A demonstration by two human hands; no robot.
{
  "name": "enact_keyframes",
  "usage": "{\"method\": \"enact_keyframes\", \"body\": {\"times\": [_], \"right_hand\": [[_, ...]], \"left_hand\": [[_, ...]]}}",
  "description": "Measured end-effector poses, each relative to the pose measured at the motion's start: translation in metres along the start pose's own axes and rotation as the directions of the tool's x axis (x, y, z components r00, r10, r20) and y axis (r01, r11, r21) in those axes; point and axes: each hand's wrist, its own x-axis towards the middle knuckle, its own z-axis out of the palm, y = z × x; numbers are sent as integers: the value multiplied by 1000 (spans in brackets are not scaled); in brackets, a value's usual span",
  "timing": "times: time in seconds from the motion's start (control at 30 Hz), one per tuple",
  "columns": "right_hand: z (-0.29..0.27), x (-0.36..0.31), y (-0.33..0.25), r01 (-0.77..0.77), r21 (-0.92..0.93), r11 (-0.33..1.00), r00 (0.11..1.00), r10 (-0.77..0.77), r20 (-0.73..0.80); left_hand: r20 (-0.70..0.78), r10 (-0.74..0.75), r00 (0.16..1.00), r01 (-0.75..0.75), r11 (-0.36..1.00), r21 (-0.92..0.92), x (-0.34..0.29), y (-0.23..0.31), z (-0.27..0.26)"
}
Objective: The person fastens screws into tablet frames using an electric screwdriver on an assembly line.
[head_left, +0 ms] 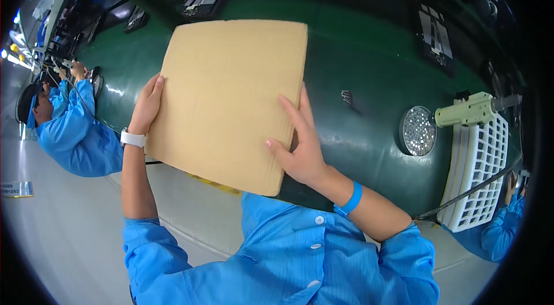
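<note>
A large tan cardboard sheet [228, 103] is held between my two hands, over the front edge of the green worktable. My left hand [149, 102] grips its left edge, thumb on top and the other fingers hidden beneath. On the right edge, my right hand [300, 137] has its thumb and a finger lying on the upper face, while other fingers go around the side. The sheet looks thick along its right side; I cannot tell whether it is a stack. A small pile of dark screws [347, 97] lies on the table to its right.
A round dish of small metal parts [419, 131] sits right, beside a pale green power screwdriver [467, 111]. White grid trays [479, 172] stand at the right edge. Dark device units [435, 36] line the far side of the green table [363, 155]. A co-worker in blue [72, 126] works at left.
</note>
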Motion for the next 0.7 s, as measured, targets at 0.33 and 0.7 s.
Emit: {"method": "enact_keyframes", "body": {"times": [0.33, 0.7], "right_hand": [[0, 6, -3, -51, 387, 921, 992, 91, -85], [-25, 33, -30, -245, 629, 737, 898, 417, -138]], "left_hand": [[333, -46, 942, 162, 929, -332, -13, 17, -42], [243, -64, 968, 239, 529, -814, -14, 11, -54]]}}
